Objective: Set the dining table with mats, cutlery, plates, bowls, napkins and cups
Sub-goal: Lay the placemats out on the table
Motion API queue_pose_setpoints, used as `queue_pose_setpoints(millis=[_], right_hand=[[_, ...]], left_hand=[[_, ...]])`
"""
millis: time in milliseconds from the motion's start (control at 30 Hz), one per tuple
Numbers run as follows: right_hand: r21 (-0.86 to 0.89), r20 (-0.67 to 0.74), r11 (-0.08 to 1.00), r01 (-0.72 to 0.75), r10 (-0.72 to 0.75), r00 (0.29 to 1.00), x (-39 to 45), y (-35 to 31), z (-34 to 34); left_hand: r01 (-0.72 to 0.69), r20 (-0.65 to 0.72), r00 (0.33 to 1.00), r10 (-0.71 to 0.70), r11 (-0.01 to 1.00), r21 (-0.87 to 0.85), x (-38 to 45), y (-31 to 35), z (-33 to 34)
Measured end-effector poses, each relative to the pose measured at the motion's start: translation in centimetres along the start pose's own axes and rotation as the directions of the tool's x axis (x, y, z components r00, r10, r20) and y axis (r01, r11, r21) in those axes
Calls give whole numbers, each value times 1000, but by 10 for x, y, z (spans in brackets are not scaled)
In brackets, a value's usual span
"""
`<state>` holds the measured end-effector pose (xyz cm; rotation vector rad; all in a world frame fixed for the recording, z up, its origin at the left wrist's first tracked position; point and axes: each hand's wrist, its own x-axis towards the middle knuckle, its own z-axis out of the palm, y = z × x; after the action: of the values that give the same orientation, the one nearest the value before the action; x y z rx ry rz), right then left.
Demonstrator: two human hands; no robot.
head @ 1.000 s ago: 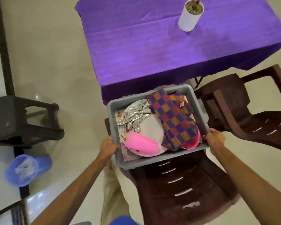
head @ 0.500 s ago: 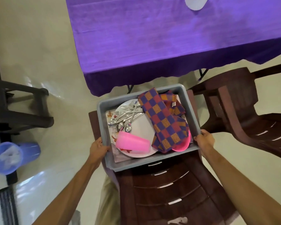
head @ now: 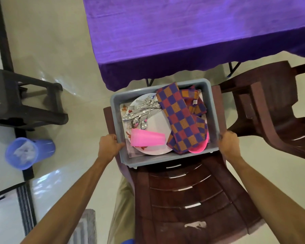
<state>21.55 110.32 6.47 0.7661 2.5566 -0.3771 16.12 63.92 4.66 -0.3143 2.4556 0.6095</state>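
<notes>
Both hands, left hand (head: 109,145) and right hand (head: 229,143), fingers curled on grey tub's (head: 165,158) side rims; inside, pink cup (head: 147,138) lies sideways, mouth pointing right beside checked napkins (head: 180,118).

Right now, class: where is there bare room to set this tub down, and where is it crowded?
Bare: the purple tablecloth beyond the grey tub, and the brown chair seat near the person. Crowded: inside the tub, plate, cutlery, pink cup and checked cloths overlap.

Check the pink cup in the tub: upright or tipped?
Tipped. The pink cup lies on its side on the white plate inside the grey tub.
</notes>
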Motion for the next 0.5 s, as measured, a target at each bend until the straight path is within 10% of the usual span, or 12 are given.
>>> queue_pose_setpoints(millis=[200,500], right_hand=[[11,14,998,56,-56,998,6,-26,-7],[43,102,999,17,-22,995,8,-48,-14]], left_hand=[[-9,-29,999,23,919,395,-2,25,-13],[-19,-32,999,28,965,263,-1,26,-29]])
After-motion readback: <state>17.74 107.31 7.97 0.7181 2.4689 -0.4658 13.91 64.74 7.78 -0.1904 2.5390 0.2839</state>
